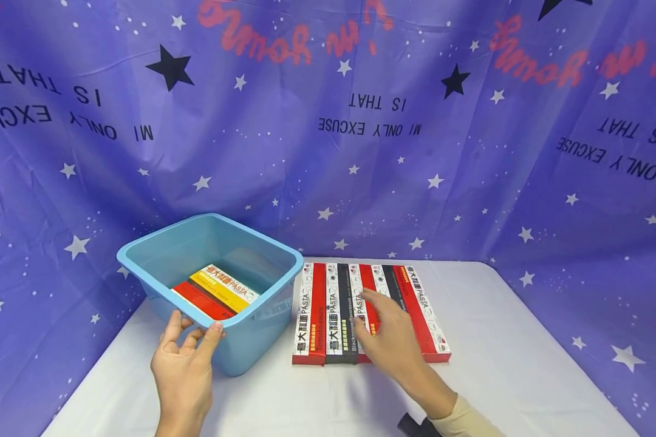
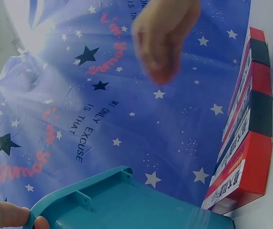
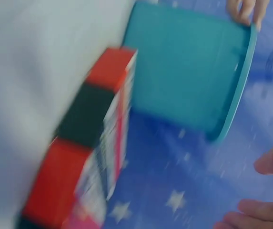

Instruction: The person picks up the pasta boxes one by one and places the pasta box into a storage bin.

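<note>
My left hand (image 1: 183,376) pinches the near rim of a light-blue plastic bin (image 1: 251,340); in the left wrist view thumb and fingers lie on either side of that rim. Inside the bin lies a pasta box (image 1: 226,291) with red, yellow and white showing. To its right, a row of several flat pasta boxes (image 1: 311,321) in red, black and white lies side by side. Over the middle of this row hovers my right hand (image 1: 390,340), thumb and fingers spread apart, holding nothing. It covers part of the boxes beneath it.
A white-covered table (image 1: 503,364) carries the bin and boxes. Behind and at both sides hangs a purple curtain (image 1: 284,182) with stars and lettering. A dark object (image 1: 415,426) shows at the bottom edge beside the right sleeve (image 1: 464,420).
</note>
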`<state>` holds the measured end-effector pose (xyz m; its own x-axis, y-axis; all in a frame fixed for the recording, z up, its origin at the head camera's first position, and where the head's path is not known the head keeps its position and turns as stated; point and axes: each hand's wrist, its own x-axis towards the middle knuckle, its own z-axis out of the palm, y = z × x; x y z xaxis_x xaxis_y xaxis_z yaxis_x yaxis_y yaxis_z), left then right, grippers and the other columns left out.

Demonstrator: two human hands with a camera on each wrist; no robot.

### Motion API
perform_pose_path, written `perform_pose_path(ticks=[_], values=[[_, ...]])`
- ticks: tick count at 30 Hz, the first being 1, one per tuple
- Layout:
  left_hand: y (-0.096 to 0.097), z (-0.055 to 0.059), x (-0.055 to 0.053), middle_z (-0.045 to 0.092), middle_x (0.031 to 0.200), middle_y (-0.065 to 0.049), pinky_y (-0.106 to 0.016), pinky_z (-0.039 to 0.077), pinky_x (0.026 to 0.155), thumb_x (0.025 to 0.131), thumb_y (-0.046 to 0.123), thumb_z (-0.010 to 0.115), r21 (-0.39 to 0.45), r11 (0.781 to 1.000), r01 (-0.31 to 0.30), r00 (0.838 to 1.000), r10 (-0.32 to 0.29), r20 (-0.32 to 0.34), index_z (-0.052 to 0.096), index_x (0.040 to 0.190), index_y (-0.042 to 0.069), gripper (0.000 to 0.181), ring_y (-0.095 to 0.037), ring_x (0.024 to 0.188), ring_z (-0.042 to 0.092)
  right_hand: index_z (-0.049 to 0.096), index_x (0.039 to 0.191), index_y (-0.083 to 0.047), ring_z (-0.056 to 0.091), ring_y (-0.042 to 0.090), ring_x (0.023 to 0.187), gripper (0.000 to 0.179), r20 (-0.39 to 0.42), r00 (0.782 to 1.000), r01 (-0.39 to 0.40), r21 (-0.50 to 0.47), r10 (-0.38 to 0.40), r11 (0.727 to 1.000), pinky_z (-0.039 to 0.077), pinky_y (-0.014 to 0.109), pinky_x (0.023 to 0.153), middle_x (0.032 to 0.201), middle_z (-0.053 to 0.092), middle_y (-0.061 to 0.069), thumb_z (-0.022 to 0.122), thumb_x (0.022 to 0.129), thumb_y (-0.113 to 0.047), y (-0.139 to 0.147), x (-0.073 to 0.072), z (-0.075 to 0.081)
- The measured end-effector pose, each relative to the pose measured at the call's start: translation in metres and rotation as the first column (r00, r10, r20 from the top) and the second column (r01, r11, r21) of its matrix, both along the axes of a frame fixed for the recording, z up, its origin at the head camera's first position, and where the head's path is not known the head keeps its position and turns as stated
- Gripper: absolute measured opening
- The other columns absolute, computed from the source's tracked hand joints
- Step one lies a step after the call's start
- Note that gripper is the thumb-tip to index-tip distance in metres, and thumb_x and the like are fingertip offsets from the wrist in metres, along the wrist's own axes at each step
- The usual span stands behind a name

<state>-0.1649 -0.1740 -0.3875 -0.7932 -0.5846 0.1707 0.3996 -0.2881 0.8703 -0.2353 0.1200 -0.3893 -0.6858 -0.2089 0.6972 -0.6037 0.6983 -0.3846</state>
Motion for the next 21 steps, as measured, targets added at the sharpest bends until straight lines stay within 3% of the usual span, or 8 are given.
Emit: perform_pose_path(ticks=[4,9,13,15,18,21], values=[[0.000,0.001,0.000,0.031,0.122,-0.009,-0.022,0.058,0.079,0.087,-0.010,0.066,0.004,1.000,0.003,1.000,-0.003,0.000,0.007,0.155,0.001,0.091,-0.017,0.092,0.054,0.061,0.125,0.000,0.057,0.033,0.118,0.049,0.125,0.980,0.152,0.023,-0.154,0.988,0.048,0.049,0.100,0.125,0.062,0.014,0.074,0.080,-0.016,0.042,-0.010,-0.017],[0.001,0.000,0.000,0.030,0.123,-0.008,-0.021,0.058,0.079,0.087,-0.011,0.067,0.003,1.000,-0.009,1.000,0.009,0.015,0.008,0.155,0.001,0.091,-0.017,0.093,0.054,0.056,0.123,0.013,0.053,0.047,0.116,0.055,0.240,0.920,0.267,0.195,-0.310,0.944,0.044,0.059,0.099,0.124,0.056,0.031,0.072,0.082,-0.020,0.088,-0.024,-0.041],[0.001,-0.001,-0.001,0.030,0.123,-0.008,-0.021,0.058,0.079,0.086,-0.011,0.067,0.010,1.000,-0.008,1.000,0.008,0.018,0.009,0.155,0.001,0.091,-0.017,0.093,0.054,0.055,0.116,0.020,0.051,0.056,0.112,0.056,0.338,0.858,0.259,0.369,-0.388,0.893,0.045,0.064,0.095,0.124,0.049,0.043,0.069,0.087,-0.025,0.111,-0.026,-0.055],[0.001,-0.001,-0.001,0.030,0.122,-0.008,-0.021,0.058,0.078,0.086,-0.012,0.066,0.016,1.000,-0.005,1.000,0.005,0.012,0.009,0.155,0.001,0.090,-0.017,0.092,0.054,0.056,0.116,0.018,0.049,0.058,0.113,0.056,0.393,0.830,0.231,0.402,-0.395,0.886,0.045,0.065,0.094,0.128,0.044,0.045,0.067,0.090,-0.030,0.118,-0.024,-0.059],[0.000,-0.001,-0.002,0.031,0.121,-0.009,-0.021,0.058,0.077,0.086,-0.012,0.067,0.014,1.000,0.000,1.000,0.000,0.000,0.009,0.155,0.001,0.091,-0.017,0.092,0.055,0.062,0.105,0.009,0.050,0.056,0.113,0.046,0.441,0.816,0.204,0.384,-0.373,0.900,0.046,0.065,0.092,0.131,0.043,0.042,0.068,0.091,-0.035,0.125,-0.021,-0.063],[-0.001,0.000,-0.003,0.031,0.120,-0.010,-0.021,0.058,0.077,0.086,-0.012,0.067,0.017,1.000,0.006,1.000,-0.006,-0.011,0.008,0.155,0.001,0.092,-0.017,0.092,0.055,0.065,0.095,0.000,0.051,0.055,0.114,0.040,0.436,0.829,0.195,0.361,-0.350,0.912,0.046,0.065,0.091,0.130,0.047,0.039,0.073,0.087,-0.038,0.132,-0.016,-0.064]])
